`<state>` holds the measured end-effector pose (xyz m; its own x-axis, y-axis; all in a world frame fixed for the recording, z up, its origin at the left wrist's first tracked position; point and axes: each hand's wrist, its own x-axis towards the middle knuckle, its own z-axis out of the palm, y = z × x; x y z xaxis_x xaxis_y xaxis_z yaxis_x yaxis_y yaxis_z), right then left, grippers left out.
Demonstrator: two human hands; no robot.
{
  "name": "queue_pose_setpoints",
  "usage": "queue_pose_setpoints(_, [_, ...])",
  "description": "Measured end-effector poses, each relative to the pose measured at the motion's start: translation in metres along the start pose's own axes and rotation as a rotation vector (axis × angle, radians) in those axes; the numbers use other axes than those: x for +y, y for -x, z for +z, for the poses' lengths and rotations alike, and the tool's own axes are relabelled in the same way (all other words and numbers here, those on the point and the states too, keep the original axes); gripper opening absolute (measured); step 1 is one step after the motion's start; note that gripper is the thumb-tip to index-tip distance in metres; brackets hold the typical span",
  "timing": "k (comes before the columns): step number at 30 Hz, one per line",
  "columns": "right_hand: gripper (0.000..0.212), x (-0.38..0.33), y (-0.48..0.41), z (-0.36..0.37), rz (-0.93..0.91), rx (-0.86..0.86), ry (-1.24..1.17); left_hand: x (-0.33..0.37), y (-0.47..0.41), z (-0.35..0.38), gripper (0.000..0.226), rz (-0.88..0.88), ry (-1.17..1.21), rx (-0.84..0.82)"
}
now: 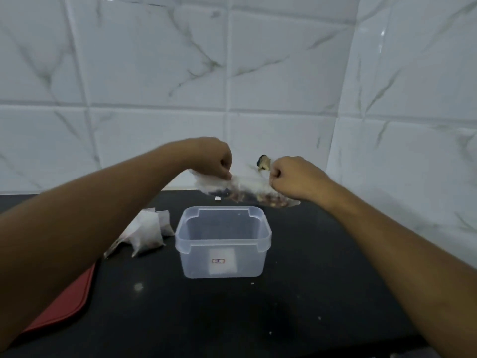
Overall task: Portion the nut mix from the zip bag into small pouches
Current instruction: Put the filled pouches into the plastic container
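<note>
Near edge: Though our forearms fill the front of the view, we can make out the bare dark table [232,319] below them, with a few pale crumbs scattered on it.
Red lid: we see a flat red lid [69,306] at the left, partly under our left arm, clear of the work.
Tub: an open translucent tub [223,244] stands in the middle; we see nothing in it, apart from a label showing through its front wall.
Filled pouches: we count at least two small white pouches [147,233] lying just left of the tub, with dark contents showing low in them, so we judge some portions are done.
Zip bag: we hold the zip bag [247,189] above the table just beyond the tub; the nut mix [247,198] is heaped along its lower edge, so we judge plenty remains to portion.
Left hand: our left hand [216,161] is pinched tight on the bag's upper left edge.
Right hand: our right hand [289,177] is clenched on its upper right edge.
In the way: we judge the tub sits directly under the bag, so a spill would land there; no empty pouch is visible.
Far: white marbled wall tiles [232,73] close the corner.
</note>
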<state>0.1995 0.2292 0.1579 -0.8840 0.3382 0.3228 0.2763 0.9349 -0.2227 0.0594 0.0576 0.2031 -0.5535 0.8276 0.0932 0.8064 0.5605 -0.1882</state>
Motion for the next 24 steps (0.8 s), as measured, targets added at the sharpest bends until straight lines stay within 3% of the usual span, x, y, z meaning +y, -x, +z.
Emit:
queue_pose_setpoints(9, [0.022, -0.064, 0.011, 0.053, -0.082, -0.062, 0.131, -0.005, 0.038, 0.065, 0.011, -0.301, 0.15, -0.133])
queue_pose_setpoints(15, [0.014, -0.066, 0.02, 0.082, -0.145, -0.126, 0.204, 0.013, 0.05, 0.079, 0.012, -0.215, -0.039, -0.11])
queue_pose_setpoints(19, [0.008, -0.063, 0.014, 0.085, -0.17, -0.177, 0.128, 0.018, 0.051, 0.088, 0.017, -0.165, -0.192, -0.19])
queue_pose_setpoints(24, [0.012, -0.062, 0.013, 0.076, -0.251, -0.423, 0.033, 0.023, 0.052, 0.099, 0.021, -0.101, -0.337, -0.174])
